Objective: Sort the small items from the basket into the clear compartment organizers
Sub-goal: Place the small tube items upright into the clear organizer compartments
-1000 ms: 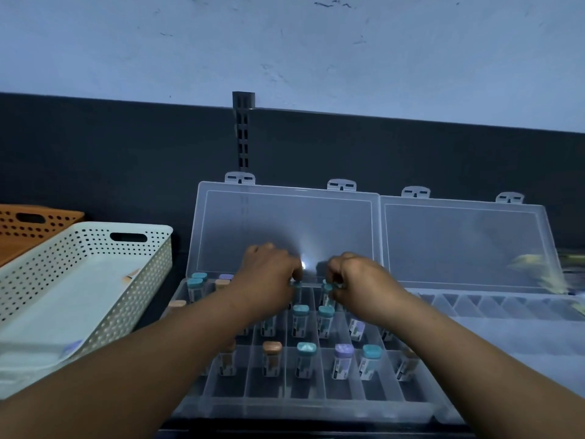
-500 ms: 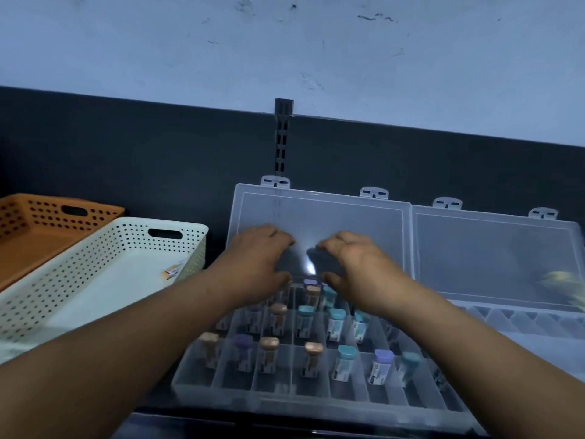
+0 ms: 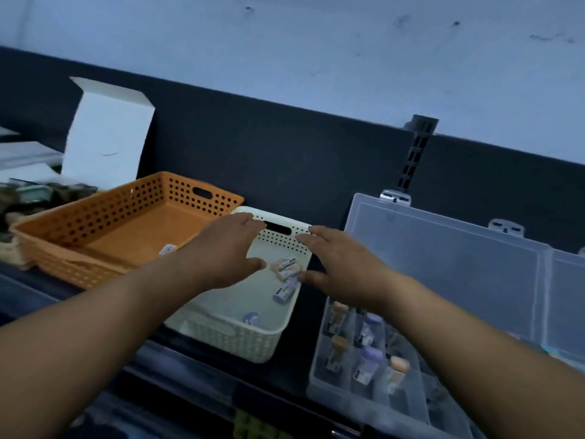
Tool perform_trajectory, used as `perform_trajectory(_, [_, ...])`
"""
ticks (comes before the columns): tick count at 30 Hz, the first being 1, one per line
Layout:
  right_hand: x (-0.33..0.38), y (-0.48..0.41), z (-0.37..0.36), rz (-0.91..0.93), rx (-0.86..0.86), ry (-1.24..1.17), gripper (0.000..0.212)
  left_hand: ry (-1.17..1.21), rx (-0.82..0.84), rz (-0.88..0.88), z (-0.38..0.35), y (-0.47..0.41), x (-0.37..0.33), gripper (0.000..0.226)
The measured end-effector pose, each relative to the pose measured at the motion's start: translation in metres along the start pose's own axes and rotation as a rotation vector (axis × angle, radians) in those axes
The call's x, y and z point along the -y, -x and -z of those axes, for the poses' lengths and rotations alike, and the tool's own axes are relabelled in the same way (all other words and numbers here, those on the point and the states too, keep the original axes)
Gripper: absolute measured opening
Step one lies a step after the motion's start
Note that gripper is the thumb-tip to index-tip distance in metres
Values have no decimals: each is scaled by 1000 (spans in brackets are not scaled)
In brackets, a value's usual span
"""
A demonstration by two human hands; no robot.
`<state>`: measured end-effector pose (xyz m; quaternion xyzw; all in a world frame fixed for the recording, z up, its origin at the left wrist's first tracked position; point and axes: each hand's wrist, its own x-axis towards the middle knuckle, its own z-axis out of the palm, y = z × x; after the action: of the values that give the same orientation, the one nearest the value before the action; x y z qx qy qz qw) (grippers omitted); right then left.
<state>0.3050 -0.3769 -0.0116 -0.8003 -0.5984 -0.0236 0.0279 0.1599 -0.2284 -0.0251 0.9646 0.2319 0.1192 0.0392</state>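
Observation:
A white perforated basket [image 3: 253,343] sits in the middle, with a few small capped bottles [image 3: 286,274] lying at its far end and one [image 3: 251,318] nearer the front. My left hand [image 3: 226,251] hovers open over the basket's far left part. Over the basket's right rim my right hand [image 3: 340,261] is open too, fingers spread, just beside the bottles. Neither hand holds anything. To the right a clear compartment organizer [image 3: 319,369] stands with its lid [image 3: 443,264] up and several capped bottles [image 3: 368,359] upright in its cells.
An orange perforated basket [image 3: 104,223] sits left of the white one with one small item [image 3: 167,248] inside. A white open carton [image 3: 107,137] stands behind it against the dark back panel. A second clear lid [image 3: 566,296] shows at the right edge.
Both hands left the organizer and moved left, over the white basket. The view swung left, bringing the orange basket and white carton into sight.

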Motion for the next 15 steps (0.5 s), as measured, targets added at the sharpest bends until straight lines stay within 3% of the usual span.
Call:
perform_trajectory(5, [24,-45,-7,-19,148,47,70,-45,60,67,0,7,44,73])
perform_trajectory(12, [31,-98,-19,-148,478,163,86,15,76,81,-11,8,66,70])
perform_trajectory(15, [26,-113,-28,-229,544,89,82,62,59,51,-12,10,70,67])
